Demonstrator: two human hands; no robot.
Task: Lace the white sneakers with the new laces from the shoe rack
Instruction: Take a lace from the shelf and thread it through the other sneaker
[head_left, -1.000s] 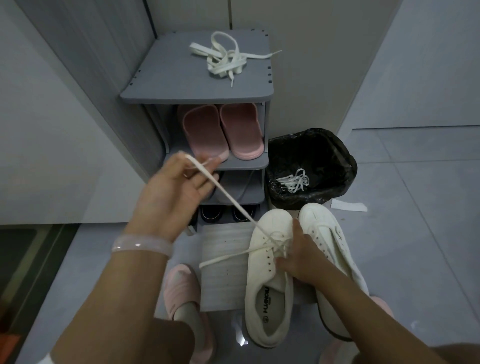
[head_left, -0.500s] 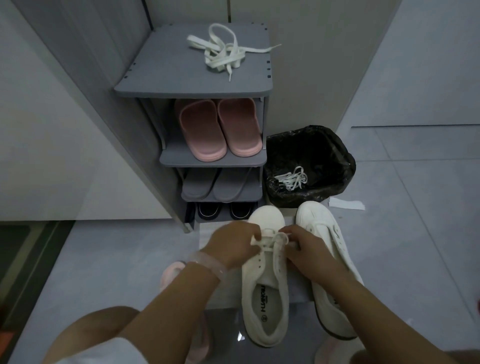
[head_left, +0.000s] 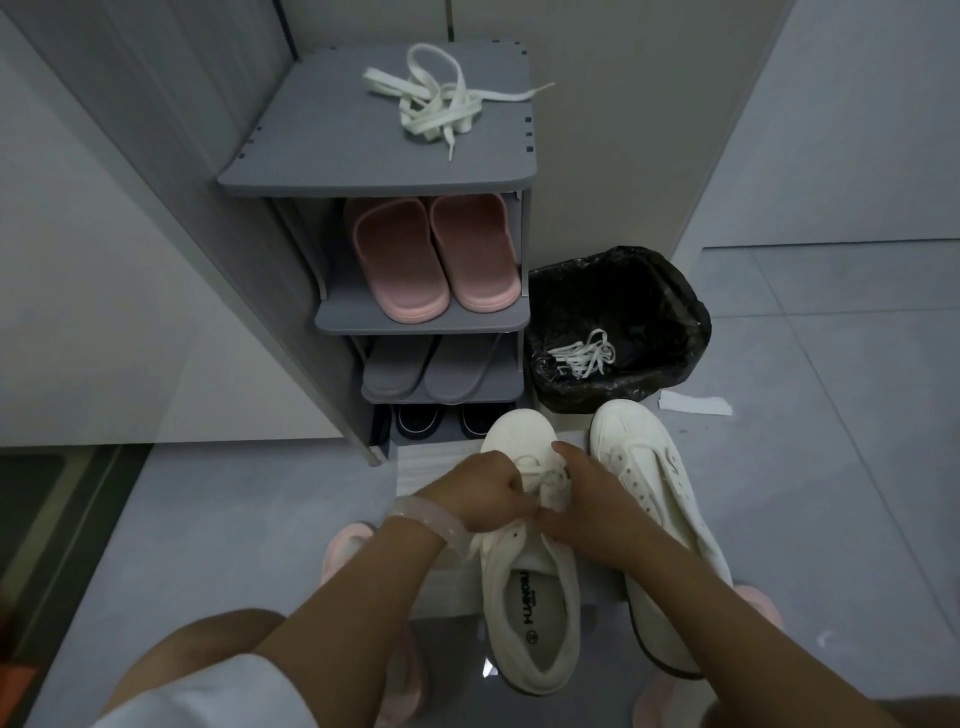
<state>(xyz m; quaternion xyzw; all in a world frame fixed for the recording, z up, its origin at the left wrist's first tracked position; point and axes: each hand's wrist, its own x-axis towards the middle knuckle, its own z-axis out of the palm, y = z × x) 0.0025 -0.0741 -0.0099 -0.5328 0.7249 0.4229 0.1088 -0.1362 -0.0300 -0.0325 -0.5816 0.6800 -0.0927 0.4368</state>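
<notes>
Two white sneakers stand side by side on a pale mat (head_left: 421, 467) on the floor. Over the eyelets of the left sneaker (head_left: 530, 587) both hands meet. My left hand (head_left: 480, 493) has its fingers curled round the white lace (head_left: 545, 480) threaded through that shoe. My right hand (head_left: 592, 499) pinches the same lace from the other side. The right sneaker (head_left: 654, 499) lies beside it with bare eyelets. A loose bundle of white laces (head_left: 441, 104) lies on top of the grey shoe rack (head_left: 322, 156).
The rack holds pink slippers (head_left: 431, 260), grey slippers (head_left: 426, 369) and dark shoes on lower shelves. A bin with a black bag (head_left: 618, 291) to the right contains old laces (head_left: 584, 356). A paper scrap (head_left: 693, 402) lies on the tiled floor. Pink slippers are on my feet.
My left hand, which held the lace stretched high toward the rack, has come down to the left sneaker's eyelets. Both hands now work close together on the lace.
</notes>
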